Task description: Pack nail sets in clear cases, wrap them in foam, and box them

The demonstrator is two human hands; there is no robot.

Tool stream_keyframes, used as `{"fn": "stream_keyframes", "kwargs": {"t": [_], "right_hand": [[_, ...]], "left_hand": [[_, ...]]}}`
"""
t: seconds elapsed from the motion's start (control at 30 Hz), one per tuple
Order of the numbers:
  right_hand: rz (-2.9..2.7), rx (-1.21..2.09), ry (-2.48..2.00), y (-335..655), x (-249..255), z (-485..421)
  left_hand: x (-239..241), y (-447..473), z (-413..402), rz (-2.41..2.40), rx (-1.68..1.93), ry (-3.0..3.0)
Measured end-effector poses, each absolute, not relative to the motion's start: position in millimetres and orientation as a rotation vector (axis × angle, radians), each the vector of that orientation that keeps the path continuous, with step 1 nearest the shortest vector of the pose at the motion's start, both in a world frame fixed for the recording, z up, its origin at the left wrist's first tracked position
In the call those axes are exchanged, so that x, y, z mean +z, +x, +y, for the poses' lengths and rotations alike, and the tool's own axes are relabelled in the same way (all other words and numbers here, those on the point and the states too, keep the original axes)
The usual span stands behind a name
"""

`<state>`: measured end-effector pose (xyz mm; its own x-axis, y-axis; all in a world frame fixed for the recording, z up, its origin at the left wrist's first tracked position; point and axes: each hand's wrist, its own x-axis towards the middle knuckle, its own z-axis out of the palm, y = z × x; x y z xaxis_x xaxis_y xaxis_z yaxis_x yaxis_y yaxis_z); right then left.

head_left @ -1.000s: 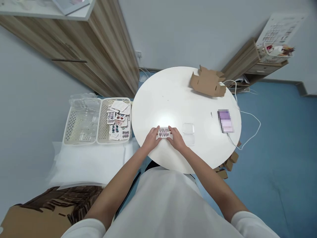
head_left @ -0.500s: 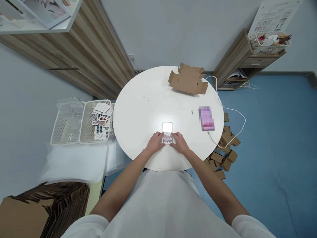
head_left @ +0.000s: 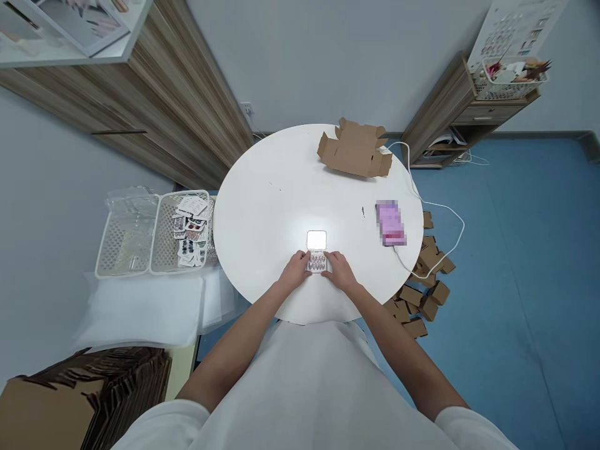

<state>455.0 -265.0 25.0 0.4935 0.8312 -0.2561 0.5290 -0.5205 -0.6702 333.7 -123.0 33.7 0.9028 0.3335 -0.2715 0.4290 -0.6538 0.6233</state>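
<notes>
A small clear case of press-on nails [head_left: 317, 261] lies on the white table [head_left: 262, 200] near its front edge, directly before me. Its lid [head_left: 317, 240] is raised away from me and reflects bright light. The nails sit in two rows inside. My left hand [head_left: 295, 270] grips the case's left side, thumb and fingers closed against it. On the opposite side my right hand [head_left: 339, 271] holds the right edge in the same way. The fingertips under the case are partly hidden.
An unfolded cardboard box [head_left: 356, 149] lies at the table's back right. A phone with a blurred screen [head_left: 391, 223] and a white cable [head_left: 450, 207] are at the right. White baskets [head_left: 157, 250] stand left, one holding nail cards. Small cardboard boxes [head_left: 429, 308] are piled on the floor.
Almost nothing differs. Both hands stay on the nail case, and the view has shifted very slightly.
</notes>
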Motion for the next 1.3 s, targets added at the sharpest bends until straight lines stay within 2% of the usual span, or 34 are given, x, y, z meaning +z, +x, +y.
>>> {"fn": "stream_keyframes", "kwargs": {"t": [0.3,0.6,0.9,1.3], "right_hand": [[-1.060,0.758,-2.185,451,26,-272],[-0.301,0.975,-1.974,451,30,-258],[-0.207,1.020,-1.663,447,53,-263],[-0.090,1.201,-1.527,478,71,-249]], "left_hand": [[34,327,-124,0.583,-0.164,2.290],[27,324,-136,0.986,-0.030,1.724],[44,316,-137,0.937,0.114,1.067],[63,312,-133,0.871,0.073,0.859]]}}
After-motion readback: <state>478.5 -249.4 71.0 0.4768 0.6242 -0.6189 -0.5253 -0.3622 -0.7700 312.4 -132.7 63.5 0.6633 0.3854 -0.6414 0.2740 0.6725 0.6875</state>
